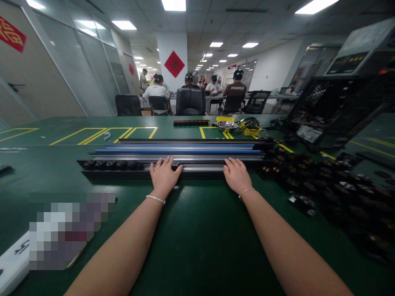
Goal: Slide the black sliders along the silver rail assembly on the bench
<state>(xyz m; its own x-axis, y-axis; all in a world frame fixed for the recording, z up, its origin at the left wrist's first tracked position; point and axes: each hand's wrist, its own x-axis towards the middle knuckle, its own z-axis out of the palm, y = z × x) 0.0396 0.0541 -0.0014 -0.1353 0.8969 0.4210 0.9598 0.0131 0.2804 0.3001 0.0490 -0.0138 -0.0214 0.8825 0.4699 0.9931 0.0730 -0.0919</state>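
Observation:
A long black channel rail (202, 174) with a silvery inside lies crosswise on the green table in front of me. Several small black parts (108, 165) sit in a row in its left end. My left hand (163, 176) rests over the rail's middle with fingers spread, its thumb by the front edge. One small black part (176, 164) shows between that thumb and the index finger; whether they touch it I cannot tell. Further right, my right hand (237, 176) lies across the rail, fingers stretched forward over it. Blue-edged strips (182, 151) and other long rails (197, 140) run parallel behind.
A large heap of black parts (333, 193) covers the table's right side, beside a dark open computer case (324, 107). Further back are a metal bowl (227, 126), a yellow tray (251, 130) and cables. A partly blurred white object (18, 253) lies front left. People sit beyond the table.

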